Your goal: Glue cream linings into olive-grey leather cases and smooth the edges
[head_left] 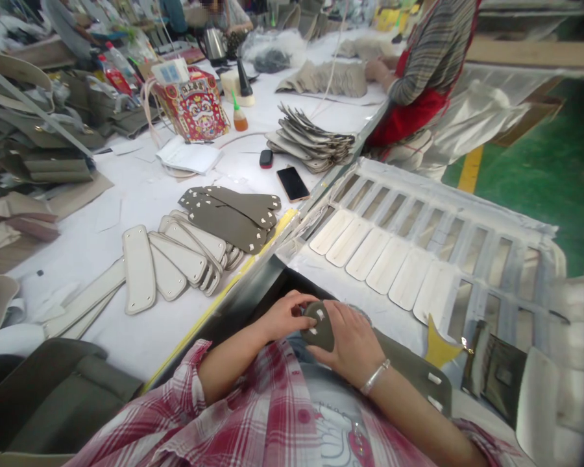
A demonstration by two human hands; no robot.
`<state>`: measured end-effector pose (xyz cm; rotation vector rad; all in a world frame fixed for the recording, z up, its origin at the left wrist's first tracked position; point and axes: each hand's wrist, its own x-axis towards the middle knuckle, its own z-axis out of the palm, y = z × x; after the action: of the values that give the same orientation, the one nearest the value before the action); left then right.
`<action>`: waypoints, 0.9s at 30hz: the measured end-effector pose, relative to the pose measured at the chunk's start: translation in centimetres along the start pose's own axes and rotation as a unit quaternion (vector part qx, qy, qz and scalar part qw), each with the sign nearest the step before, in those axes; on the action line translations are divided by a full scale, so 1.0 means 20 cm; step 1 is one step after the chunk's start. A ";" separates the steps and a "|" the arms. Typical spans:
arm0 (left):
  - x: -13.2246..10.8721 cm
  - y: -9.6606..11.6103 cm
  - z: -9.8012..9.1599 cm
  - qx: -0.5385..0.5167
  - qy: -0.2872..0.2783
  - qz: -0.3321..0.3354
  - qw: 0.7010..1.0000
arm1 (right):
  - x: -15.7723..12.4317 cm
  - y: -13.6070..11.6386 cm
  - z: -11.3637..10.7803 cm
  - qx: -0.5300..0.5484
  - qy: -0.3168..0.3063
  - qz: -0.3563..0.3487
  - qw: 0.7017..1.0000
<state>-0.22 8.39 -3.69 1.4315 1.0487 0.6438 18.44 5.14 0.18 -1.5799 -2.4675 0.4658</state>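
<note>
A long olive-green strip (409,363) with rounded ends lies across my lap, passing under my right forearm. My left hand (289,316) pinches its near end, thumb and forefinger beside two small white tabs. My right hand (348,340) wraps over the same end from the other side, its fingers on top and thumb below. Two more white tabs show at the strip's far end, on the right. On the table ahead lie a fanned pile of similar olive pieces (238,220) and a pile of cream strips (139,269).
A white slotted rack (448,227) holding several cream pieces stands to the right. A black phone (292,183), a stack of grey pieces (311,139) and a red patterned bag (194,107) are on the table. A person in a striped sleeve (425,58) works at the far right.
</note>
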 end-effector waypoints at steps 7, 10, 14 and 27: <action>0.00 -0.02 0.03 -0.050 0.022 -0.018 0.998 | 0.04 0.00 0.05 0.019 0.044 -0.002 0.999; 0.00 -0.05 0.03 -0.081 0.020 -0.015 0.996 | 0.06 -0.01 0.04 0.022 0.034 0.006 0.999; 0.02 -0.10 0.03 -0.118 0.015 -0.013 0.993 | 0.11 -0.03 0.04 0.030 0.011 0.008 0.999; 0.06 -0.05 -0.05 -0.001 -0.047 0.021 0.999 | 0.06 0.03 0.02 0.019 -0.039 0.004 0.999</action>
<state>-0.70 9.77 -4.67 1.4722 0.9461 0.6015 18.30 6.37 -0.47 -1.5876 -2.4937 0.5814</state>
